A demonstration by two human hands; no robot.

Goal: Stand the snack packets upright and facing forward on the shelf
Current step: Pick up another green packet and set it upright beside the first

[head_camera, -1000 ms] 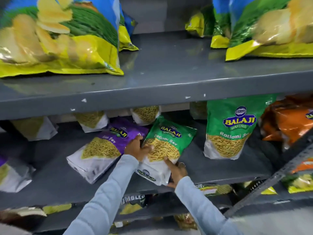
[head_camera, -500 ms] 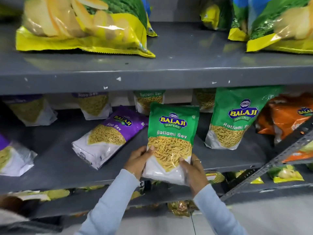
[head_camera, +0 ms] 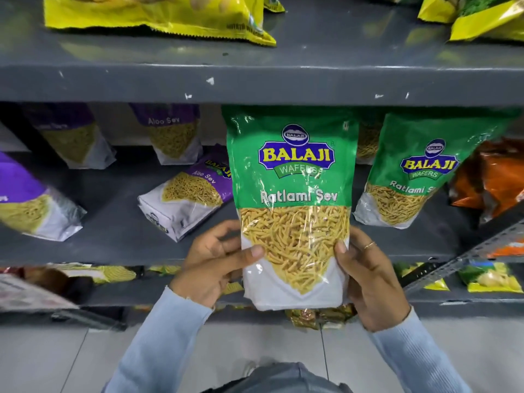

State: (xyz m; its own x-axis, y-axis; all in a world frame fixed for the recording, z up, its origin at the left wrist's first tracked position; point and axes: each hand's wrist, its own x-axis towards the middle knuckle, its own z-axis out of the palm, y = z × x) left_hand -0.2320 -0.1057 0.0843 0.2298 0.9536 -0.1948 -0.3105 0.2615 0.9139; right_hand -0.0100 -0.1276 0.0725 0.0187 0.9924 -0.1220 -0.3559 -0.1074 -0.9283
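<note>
A green Ratlami Sev packet (head_camera: 292, 177) is held upright and facing me, in front of the middle grey shelf (head_camera: 113, 234). My left hand (head_camera: 215, 259) grips its lower left edge and my right hand (head_camera: 365, 276) its lower right edge. A purple Aloo Sev packet (head_camera: 187, 199) lies flat and slanted on the shelf just left of it. Another green Ratlami Sev packet (head_camera: 411, 171) stands leaning to the right. Two purple Aloo Sev packets (head_camera: 173, 134) (head_camera: 71, 134) stand at the back.
Yellow chip bags (head_camera: 158, 15) lie on the upper shelf (head_camera: 312, 83). An orange packet (head_camera: 490, 177) sits at the far right, a purple packet (head_camera: 31, 199) at the far left. More packets fill the lower shelf (head_camera: 493, 279). A slanted metal strut (head_camera: 465, 256) crosses the right.
The green Ratlami Sev packet went from lying slanted on the shelf to lifted upright in both hands, closer to me. My view has dropped and moved nearer.
</note>
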